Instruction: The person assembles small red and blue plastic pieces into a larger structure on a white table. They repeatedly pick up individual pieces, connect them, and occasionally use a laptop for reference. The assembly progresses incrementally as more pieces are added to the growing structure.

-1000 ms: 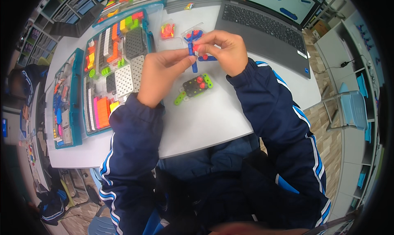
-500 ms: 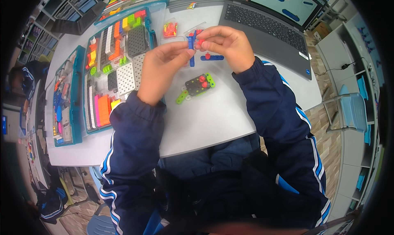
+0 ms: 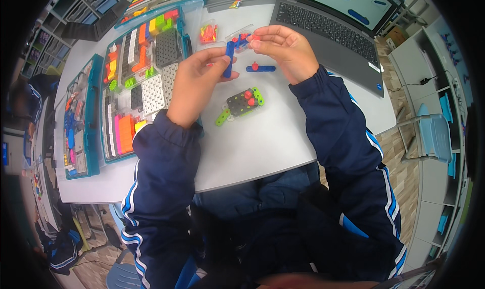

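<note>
The left hand (image 3: 199,79) pinches between thumb and fingers a flat blue bar with rounded ends, which looks like plastic (image 3: 229,59). This bar is held above the far middle part of the white table (image 3: 252,147); it stands nearly lengthwise from near to far, with its far end leaning a little to the right. Its colour is one even, deep blue, and its edges are straight, but at this size I cannot tell its holes. Some red shows among the fingers of the left hand too, and what it is I cannot tell. The right hand (image 3: 288,51) has its thumb and forefinger pressed together on a small glossy red piece (image 3: 254,38), whose shape is mostly covered by the fingertips. The blue bar and the red piece are apart, the piece on the right side. Below, between the hands, a second blue rounded bar (image 3: 265,68) lies across the table, and a round red peg (image 3: 254,64) sits at its left part. Nearer lies a dark grey plate with many holes (image 3: 239,106), which has bright green rounded bars at its left and right ends and red pegs at its right part. Behind the hands is a small clear plastic tray (image 3: 242,30) with red and blue pieces; to the far right stands a grey laptop (image 3: 326,39), and to the left, a large teal case with colourful blocks (image 3: 121,159).
</note>
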`<state>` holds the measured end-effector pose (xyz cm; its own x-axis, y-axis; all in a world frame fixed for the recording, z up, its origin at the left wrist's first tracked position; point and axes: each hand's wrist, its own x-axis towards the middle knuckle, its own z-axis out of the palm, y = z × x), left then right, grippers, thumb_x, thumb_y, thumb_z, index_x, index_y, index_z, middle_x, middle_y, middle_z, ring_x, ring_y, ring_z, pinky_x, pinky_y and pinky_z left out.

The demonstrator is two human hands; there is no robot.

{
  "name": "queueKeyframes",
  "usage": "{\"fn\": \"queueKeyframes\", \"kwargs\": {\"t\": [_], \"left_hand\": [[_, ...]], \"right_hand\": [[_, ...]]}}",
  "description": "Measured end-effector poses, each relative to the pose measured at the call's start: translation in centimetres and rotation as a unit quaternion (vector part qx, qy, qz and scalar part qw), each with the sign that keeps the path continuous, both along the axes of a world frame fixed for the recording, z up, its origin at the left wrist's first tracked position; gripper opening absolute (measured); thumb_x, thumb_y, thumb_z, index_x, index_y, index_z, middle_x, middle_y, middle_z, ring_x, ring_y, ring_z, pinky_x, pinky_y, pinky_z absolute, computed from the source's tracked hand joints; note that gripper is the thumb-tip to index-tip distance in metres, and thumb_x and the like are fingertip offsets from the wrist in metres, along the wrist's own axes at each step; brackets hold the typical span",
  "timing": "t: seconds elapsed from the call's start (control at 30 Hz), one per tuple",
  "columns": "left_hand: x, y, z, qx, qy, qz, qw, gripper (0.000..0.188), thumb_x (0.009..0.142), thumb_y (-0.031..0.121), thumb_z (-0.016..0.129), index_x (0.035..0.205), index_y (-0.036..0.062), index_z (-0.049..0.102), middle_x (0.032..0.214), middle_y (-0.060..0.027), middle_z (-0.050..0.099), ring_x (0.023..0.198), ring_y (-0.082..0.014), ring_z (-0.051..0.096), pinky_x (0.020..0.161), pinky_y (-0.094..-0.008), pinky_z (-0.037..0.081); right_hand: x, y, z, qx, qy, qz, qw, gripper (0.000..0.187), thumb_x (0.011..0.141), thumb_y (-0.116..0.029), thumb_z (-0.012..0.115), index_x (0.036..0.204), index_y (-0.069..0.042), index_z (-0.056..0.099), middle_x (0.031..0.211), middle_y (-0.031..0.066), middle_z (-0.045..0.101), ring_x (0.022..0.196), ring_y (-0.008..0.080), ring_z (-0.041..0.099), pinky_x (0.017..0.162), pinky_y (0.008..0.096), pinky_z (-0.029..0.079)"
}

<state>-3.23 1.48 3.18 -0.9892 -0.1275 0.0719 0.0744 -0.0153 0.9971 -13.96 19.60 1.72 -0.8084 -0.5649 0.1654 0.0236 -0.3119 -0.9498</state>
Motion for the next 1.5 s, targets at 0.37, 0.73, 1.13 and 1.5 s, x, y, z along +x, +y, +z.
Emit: {"fn": "queueKeyframes", "kwargs": {"t": [0.37,0.73,1.13,1.5], "left_hand": [[-0.2,-0.4,-0.6,-0.029,-0.013,0.010,0.999,0.028,0.096,0.012,0.053,0.117,-0.0064,0.054,0.106,-0.0131,0.064,0.087,-0.0187,0.067,0.082,-0.0273,0.053],[-0.2,-0.2,-0.6,-0.006,-0.013,0.000,1.000,0.028,0.094,0.007,0.055,0.118,-0.0057,0.048,0.108,-0.0154,0.065,0.095,-0.0211,0.067,0.085,-0.0292,0.054],[-0.2,-0.7,-0.6,-0.007,-0.014,-0.016,1.000,0.030,0.091,0.007,0.062,0.117,-0.0056,0.055,0.106,-0.0135,0.068,0.091,-0.0164,0.067,0.082,-0.0250,0.052],[0.1,-0.4,0.2,-0.009,-0.024,-0.024,0.999,0.029,0.088,0.010,0.066,0.113,-0.0045,0.062,0.100,-0.0100,0.070,0.088,-0.0135,0.068,0.076,-0.0226,0.054]], "right_hand": [[-1.8,1.4,-0.4,0.343,0.428,-0.073,0.833,0.017,0.081,0.001,0.066,0.097,-0.004,0.071,0.089,0.0084,0.067,0.085,0.0194,0.065,0.075,0.0292,0.051],[-1.1,0.2,-2.8,0.341,0.515,-0.009,0.786,0.020,0.077,0.002,0.066,0.096,-0.004,0.069,0.098,0.0109,0.062,0.088,0.0282,0.062,0.077,0.0356,0.051],[0.6,-0.8,-0.5,0.129,0.330,-0.112,0.928,0.024,0.083,-0.001,0.065,0.106,-0.006,0.070,0.094,0.0105,0.068,0.089,0.0197,0.067,0.077,0.0288,0.053],[1.7,-1.4,-1.2,0.058,0.289,-0.080,0.952,0.022,0.082,0.002,0.068,0.103,0.000,0.070,0.100,0.0103,0.065,0.088,0.0182,0.068,0.074,0.0273,0.055]]}}
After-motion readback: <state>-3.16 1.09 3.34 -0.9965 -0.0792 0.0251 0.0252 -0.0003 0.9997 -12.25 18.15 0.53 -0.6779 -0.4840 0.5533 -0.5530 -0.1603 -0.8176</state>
